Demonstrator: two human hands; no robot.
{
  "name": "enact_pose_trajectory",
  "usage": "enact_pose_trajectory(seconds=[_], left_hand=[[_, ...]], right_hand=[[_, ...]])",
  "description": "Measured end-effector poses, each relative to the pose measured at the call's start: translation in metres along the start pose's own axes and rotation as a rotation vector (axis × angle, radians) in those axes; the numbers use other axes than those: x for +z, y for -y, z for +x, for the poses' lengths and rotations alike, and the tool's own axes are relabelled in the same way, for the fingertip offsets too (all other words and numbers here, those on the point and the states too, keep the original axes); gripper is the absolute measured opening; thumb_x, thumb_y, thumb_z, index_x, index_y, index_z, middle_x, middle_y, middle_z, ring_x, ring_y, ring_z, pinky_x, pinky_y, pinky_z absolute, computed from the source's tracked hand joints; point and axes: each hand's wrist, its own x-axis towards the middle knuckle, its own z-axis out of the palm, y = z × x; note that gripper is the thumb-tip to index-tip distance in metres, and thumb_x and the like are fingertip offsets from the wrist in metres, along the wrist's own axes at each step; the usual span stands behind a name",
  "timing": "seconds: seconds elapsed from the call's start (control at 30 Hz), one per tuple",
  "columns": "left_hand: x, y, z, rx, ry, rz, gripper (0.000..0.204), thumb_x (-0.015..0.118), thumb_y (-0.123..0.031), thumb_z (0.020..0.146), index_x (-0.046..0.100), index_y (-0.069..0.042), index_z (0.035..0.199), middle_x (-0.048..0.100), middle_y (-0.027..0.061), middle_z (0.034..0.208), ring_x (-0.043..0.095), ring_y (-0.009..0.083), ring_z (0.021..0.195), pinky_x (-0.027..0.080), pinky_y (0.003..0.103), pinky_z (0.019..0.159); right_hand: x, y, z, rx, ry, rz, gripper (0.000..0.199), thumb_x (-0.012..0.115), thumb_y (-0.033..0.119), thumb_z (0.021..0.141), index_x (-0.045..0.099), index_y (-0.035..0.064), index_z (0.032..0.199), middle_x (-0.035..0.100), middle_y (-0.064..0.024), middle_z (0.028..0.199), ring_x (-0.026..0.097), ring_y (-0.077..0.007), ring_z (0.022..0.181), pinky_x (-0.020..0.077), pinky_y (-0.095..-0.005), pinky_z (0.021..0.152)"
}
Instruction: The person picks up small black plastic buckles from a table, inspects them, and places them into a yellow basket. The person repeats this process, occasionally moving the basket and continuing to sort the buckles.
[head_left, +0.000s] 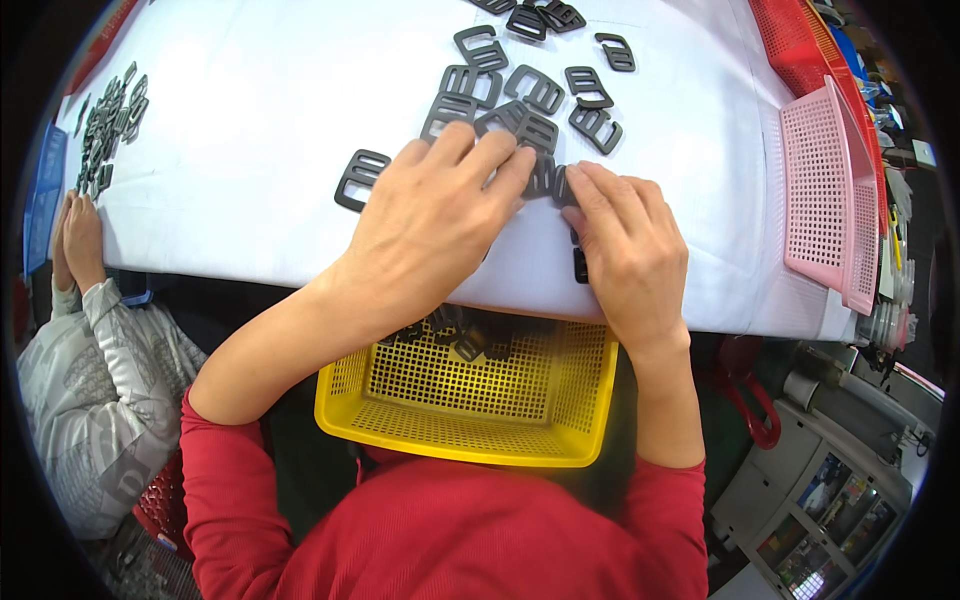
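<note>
Black plastic strap buckles (538,90) with slotted frames lie in a loose group on the white table top, some overlapping. Over the near part of this group is my left hand (435,215), its fingers curled down among the buckles; the thumb and whatever it grips are hidden. Just to its right, my right hand (635,250) pinches a dark buckle (563,186) between thumb and fingers at the near table edge. One more buckle (362,180) lies left of my left hand. Another dark piece (580,265) shows beside my right palm, partly covered.
A yellow perforated basket (465,445) with several black buckles (470,345) inside sits below the table edge, against me. Pink (830,190) and red baskets (790,45) line the right side. At left, another person's hands (80,240) rest near a second buckle pile (110,125).
</note>
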Motion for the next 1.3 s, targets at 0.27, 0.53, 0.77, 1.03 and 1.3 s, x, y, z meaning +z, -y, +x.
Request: enact_pose_trajectory(seconds=[0.27,0.53,0.77,1.03,1.3], left_hand=[[-0.004,0.005,-0.005,0.032,0.056,-0.172,0.036,0.072,-0.008,0.079,0.065,-0.004,0.114,0.061,0.007,0.105,0.059,0.0231,0.089,0.05,0.035,0.074],[0.009,0.019,0.024,0.029,0.015,-0.134,0.028,0.07,-0.013,0.082,0.067,-0.004,0.108,0.061,0.0067,0.107,0.056,0.0245,0.097,0.049,0.036,0.081],[0.002,0.026,0.029,0.049,0.066,0.016,0.025,0.07,-0.013,0.082,0.068,-0.005,0.105,0.063,0.0044,0.105,0.056,0.0226,0.096,0.046,0.034,0.08],[0.003,0.043,0.064,-0.038,-0.05,0.046,0.028,0.068,-0.012,0.085,0.067,-0.004,0.112,0.065,0.006,0.111,0.058,0.0235,0.101,0.049,0.035,0.087],[0.005,0.077,0.06,-0.029,0.016,-0.016,0.028,0.065,-0.008,0.086,0.069,-0.006,0.114,0.066,0.0037,0.116,0.059,0.0221,0.103,0.051,0.034,0.087]], right_hand=[[-0.014,-0.023,0.002,0.169,0.068,0.144,0.022,0.066,0.005,0.082,0.067,0.002,0.104,0.067,-0.0091,0.1,0.062,-0.026,0.088,0.0497,-0.0343,0.072],[-0.001,-0.038,0.037,0.222,-0.05,0.166,0.017,0.073,0.013,0.081,0.071,0.0046,0.095,0.067,-0.0062,0.098,0.061,-0.0256,0.09,0.0491,-0.0368,0.075],[-0.006,-0.048,0.041,0.174,0.032,0.101,0.025,0.077,0.021,0.076,0.072,0.007,0.096,0.067,-0.0045,0.097,0.061,-0.0235,0.091,0.0498,-0.0351,0.076],[0.027,-0.068,0.069,0.087,0.113,-0.078,0.015,0.06,0.015,0.089,0.067,0.0053,0.099,0.068,-0.0051,0.097,0.063,-0.0256,0.091,0.052,-0.0351,0.078],[0.027,-0.071,0.071,0.026,-0.029,0.139,0.022,0.065,0.015,0.087,0.068,0.0082,0.108,0.066,-0.0054,0.111,0.06,-0.0235,0.105,0.0528,-0.0344,0.08]])
